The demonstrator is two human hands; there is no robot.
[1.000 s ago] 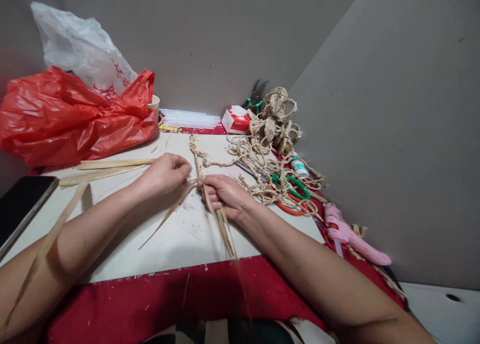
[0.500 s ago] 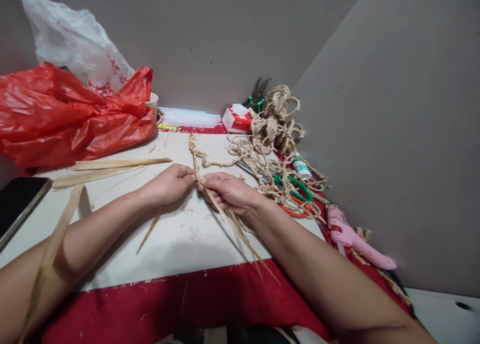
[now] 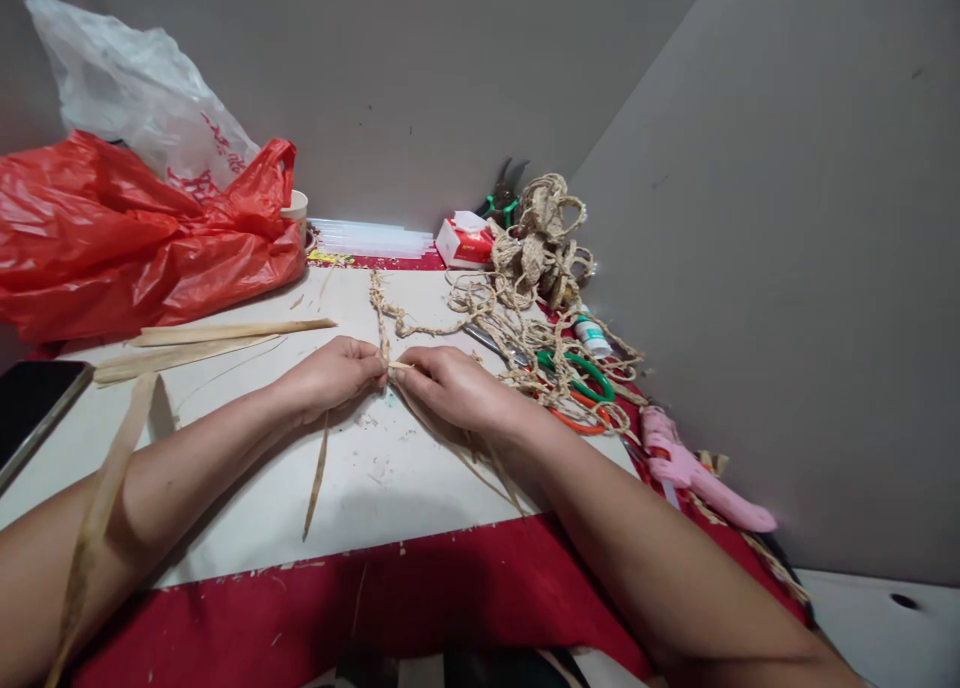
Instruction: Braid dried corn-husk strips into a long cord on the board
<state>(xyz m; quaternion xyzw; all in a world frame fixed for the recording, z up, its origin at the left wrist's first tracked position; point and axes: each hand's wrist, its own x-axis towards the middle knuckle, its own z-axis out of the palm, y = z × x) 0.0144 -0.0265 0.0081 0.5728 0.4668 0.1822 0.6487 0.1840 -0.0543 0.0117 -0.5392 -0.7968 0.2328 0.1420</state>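
Observation:
A braided straw cord [image 3: 381,318] runs from near the back of the white board [image 3: 360,488] down to my fingertips. My left hand [image 3: 341,373] pinches the lower end of the braid from the left. From the right, my right hand [image 3: 450,383] grips the straw strands at the same spot, its thumb and index finger closed on a pale strand. Loose strand ends [image 3: 480,473] trail under my right hand toward the board's front edge. One more dry strip [image 3: 318,478] hangs below my left hand.
Dry leaf strips [image 3: 217,335] and a phone [image 3: 37,408] lie left, before a red plastic bag [image 3: 150,238]. At right are tangled braided cord [image 3: 544,258], green-handled scissors [image 3: 592,373], a white bottle [image 3: 592,336] and a pink glue gun [image 3: 697,473]. A tissue box [image 3: 463,240] stands behind.
My right hand has turned more palm-down and folded a strand across the braid. The trailing ends have shifted beneath it, and the strip under my left hand hangs straighter. The whole view has shifted slightly.

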